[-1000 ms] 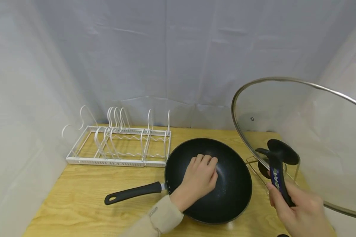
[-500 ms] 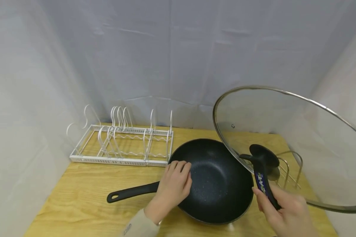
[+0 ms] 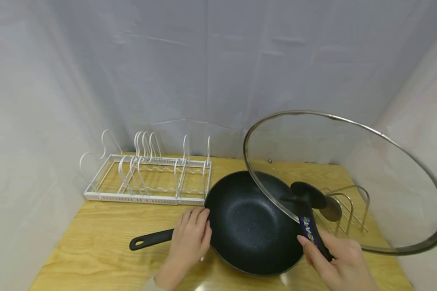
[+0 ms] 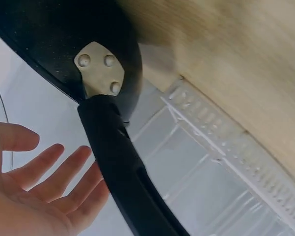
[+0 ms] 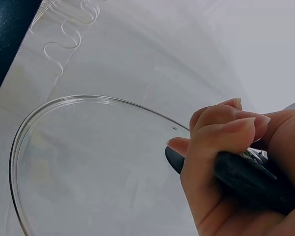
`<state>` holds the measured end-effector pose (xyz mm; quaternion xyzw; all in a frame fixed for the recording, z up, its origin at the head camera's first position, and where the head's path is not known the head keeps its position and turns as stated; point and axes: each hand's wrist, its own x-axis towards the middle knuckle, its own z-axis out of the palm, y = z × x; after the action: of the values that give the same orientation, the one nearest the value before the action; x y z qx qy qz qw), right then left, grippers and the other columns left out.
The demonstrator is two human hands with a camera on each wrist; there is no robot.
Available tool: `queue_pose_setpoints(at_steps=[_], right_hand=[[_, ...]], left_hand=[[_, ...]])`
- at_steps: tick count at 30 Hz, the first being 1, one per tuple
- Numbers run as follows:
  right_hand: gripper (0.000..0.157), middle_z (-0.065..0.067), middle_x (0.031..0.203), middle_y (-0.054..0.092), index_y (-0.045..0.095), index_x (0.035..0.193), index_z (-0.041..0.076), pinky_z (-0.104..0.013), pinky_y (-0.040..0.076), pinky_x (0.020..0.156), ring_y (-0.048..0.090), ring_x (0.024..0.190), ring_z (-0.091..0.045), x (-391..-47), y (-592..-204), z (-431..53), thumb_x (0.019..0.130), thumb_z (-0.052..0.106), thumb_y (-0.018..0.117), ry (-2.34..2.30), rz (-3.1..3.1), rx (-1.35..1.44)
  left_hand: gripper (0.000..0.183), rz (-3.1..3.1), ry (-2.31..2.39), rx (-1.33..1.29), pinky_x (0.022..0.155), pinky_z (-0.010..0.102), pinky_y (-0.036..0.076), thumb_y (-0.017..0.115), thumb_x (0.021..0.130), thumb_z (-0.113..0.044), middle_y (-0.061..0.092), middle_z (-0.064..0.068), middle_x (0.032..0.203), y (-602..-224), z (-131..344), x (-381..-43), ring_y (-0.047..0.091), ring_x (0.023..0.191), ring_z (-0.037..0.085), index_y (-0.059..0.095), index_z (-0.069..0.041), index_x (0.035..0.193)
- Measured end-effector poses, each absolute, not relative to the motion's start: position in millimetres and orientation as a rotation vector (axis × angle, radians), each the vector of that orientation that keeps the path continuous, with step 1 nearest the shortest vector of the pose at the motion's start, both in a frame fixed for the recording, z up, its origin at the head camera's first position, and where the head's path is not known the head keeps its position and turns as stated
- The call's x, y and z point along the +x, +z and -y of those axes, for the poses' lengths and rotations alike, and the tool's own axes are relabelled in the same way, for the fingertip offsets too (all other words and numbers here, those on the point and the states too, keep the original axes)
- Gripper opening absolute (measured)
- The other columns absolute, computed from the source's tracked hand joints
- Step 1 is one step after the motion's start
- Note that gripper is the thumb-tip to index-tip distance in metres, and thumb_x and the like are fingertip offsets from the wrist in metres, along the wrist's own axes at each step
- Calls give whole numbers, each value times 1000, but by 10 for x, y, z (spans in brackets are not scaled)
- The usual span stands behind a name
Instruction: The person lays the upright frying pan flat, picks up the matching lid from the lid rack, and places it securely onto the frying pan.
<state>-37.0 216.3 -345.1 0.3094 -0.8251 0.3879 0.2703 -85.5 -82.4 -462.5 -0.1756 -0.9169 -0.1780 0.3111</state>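
Observation:
A black wok (image 3: 247,226) sits on the table with its long black handle (image 3: 149,239) pointing left. My left hand (image 3: 191,234) hovers by the wok's left rim, over the inner end of the handle. In the left wrist view its fingers (image 4: 64,179) are loosely spread beside the handle, not wrapped round it; whether they touch it I cannot tell. My right hand (image 3: 338,258) grips the black upright handle (image 3: 309,226) of a large glass lid (image 3: 353,169). That lid is held tilted in the air, its left part overlapping the wok's right side in the head view.
A white wire rack (image 3: 149,198) with several upright loops stands at the back left. At the right, partly behind the lid, is a smaller metal wire rack (image 3: 365,198). White sheeting (image 3: 204,72) closes off the back and sides of the wooden table (image 3: 94,238).
My left hand has moved left, from above the wok's inside to its left rim near the handle. The lid in my right hand has moved left and slightly down towards the wok.

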Motion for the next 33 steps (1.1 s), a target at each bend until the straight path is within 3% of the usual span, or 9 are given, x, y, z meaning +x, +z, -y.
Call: queue_pose_setpoints(at_steps=[12,21,26,29,33], right_hand=[[37,16,57,50,57,77,20,-4,33,42,40,44,10,-388,-3520,-2089,71,-14,71,1220,2230,955],[30,15,54,51,58,77,20,-10,34,34,44,39,4,-314,-3445,-2062,84,-9,63,1439,2459,842],[26,8,55,52,59,79,14,-13,36,33,46,39,-2,-349,-3446,-2063,86,-11,57,1616,2455,898],[21,3,56,53,62,93,6,-14,37,33,45,37,-4,-384,-3461,-2069,88,-12,54,1721,2444,942],[30,-2,57,53,57,117,-2,-18,38,32,45,37,-6,-438,-3507,-2090,90,-12,49,1884,2431,993]], left_hand=[[26,2486,-415,-314,77,48,50,60,82,-20,65,12,99,-4754,1238,-645,60,90,33,65,-4,101],[24,2503,-344,-291,73,48,50,62,80,-26,67,11,87,-4840,1370,-548,61,79,32,67,-5,90],[25,2514,-352,-280,72,48,49,66,77,-28,65,10,85,-4849,1396,-540,60,76,30,66,-6,91],[26,2524,-362,-272,72,48,49,68,76,-29,64,9,84,-4857,1407,-546,60,75,29,66,-7,91],[27,2532,-371,-274,72,48,49,68,76,-30,64,8,84,-4865,1421,-550,60,75,29,65,-8,93]])
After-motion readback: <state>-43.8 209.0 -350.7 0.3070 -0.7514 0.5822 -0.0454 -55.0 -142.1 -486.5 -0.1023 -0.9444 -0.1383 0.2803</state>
